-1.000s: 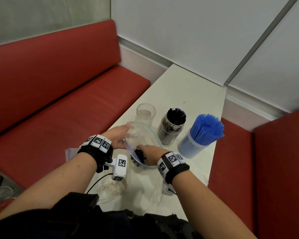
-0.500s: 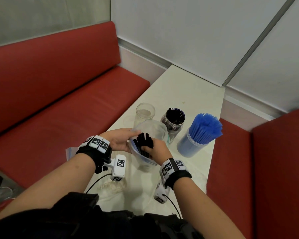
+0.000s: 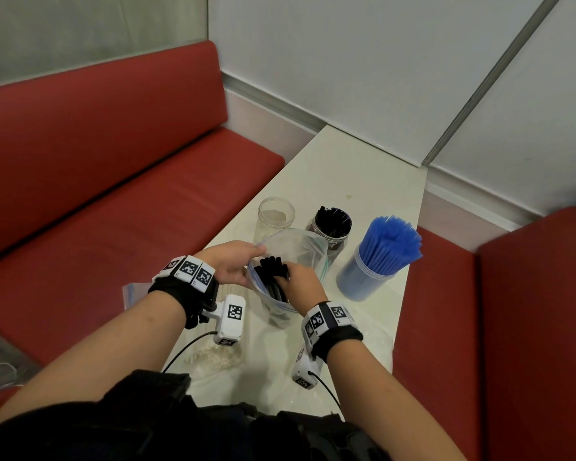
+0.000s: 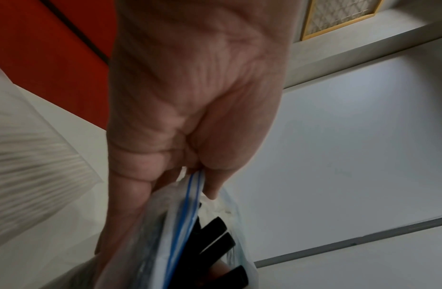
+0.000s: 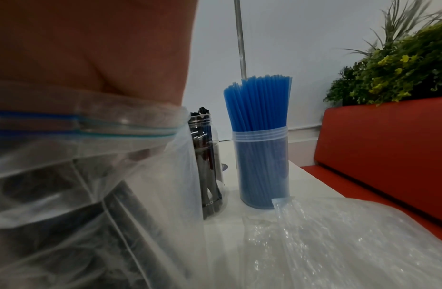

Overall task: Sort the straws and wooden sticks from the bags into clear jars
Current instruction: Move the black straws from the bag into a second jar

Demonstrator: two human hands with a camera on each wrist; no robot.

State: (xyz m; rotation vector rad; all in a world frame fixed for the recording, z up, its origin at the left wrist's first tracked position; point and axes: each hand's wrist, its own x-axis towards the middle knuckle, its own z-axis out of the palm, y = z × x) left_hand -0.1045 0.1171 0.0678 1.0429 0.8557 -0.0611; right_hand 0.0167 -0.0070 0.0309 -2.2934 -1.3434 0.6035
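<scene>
A clear zip bag (image 3: 308, 251) with a blue seal strip stands open on the white table (image 3: 363, 174). My left hand (image 3: 233, 264) pinches its near-left rim (image 4: 190, 195). My right hand (image 3: 300, 281) reaches into the mouth and grips a bunch of black straws (image 3: 271, 266), whose tips poke above the rim (image 4: 214, 230). Behind the bag stand three clear jars: an empty one (image 3: 275, 217), one part-filled with black straws (image 3: 333, 224), and one packed with blue straws (image 3: 379, 261). The right wrist view shows the bag wall (image 5: 91, 176) and both filled jars (image 5: 261, 146).
A bag of wooden sticks (image 3: 213, 357) lies near the table's front edge under my left wrist. An empty crinkled plastic bag (image 5: 350, 244) lies on the table at the right. Red bench seats (image 3: 113, 194) flank the table. A plant (image 5: 400, 64) stands behind the right bench.
My right hand has risen inside the bag, lifting the black straws up to the rim. The left hand has kept its pinch on the bag's edge.
</scene>
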